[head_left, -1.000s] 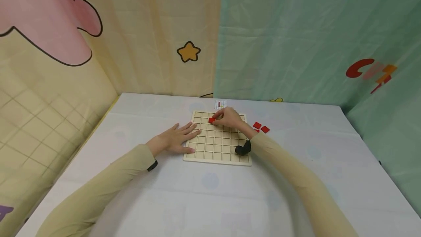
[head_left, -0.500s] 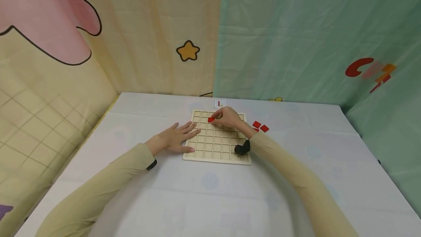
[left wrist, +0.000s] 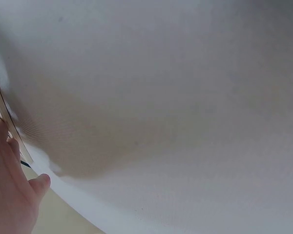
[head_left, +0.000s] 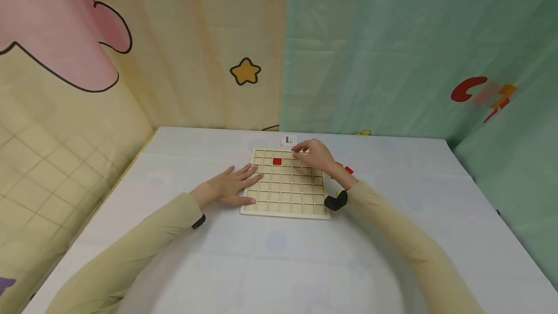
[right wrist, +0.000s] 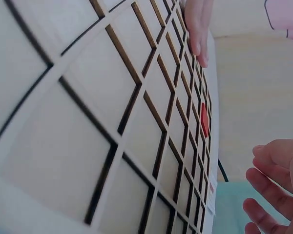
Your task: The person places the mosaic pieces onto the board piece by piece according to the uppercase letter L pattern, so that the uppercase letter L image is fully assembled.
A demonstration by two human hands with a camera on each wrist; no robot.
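Observation:
A pale wooden grid board point(head_left: 285, 196) lies on the white table, its squares divided by raised ridges. One red square tile point(head_left: 277, 161) sits in a square of its second row from the far side. My left hand point(head_left: 228, 188) rests with fingers spread over the board's left edge. Above the board's far right part is my right hand point(head_left: 316, 155), fingers loosely bent and holding nothing. In the right wrist view the fingers of the right hand point(right wrist: 276, 190) are apart from the seated red tile point(right wrist: 204, 120).
Loose red tiles point(head_left: 348, 170) lie right of the board, partly hidden by the right wrist. A yellow-green piece point(head_left: 338, 192) shows beside the black wrist strap point(head_left: 336, 201). Behind the board lies a small printed grid card point(head_left: 288, 140). Patterned curtains point(head_left: 370, 52) stand around the table.
My right hand has let go of the red tile, which stays in its square, and has moved right. The yellow-green piece has come into sight. The left hand stays put.

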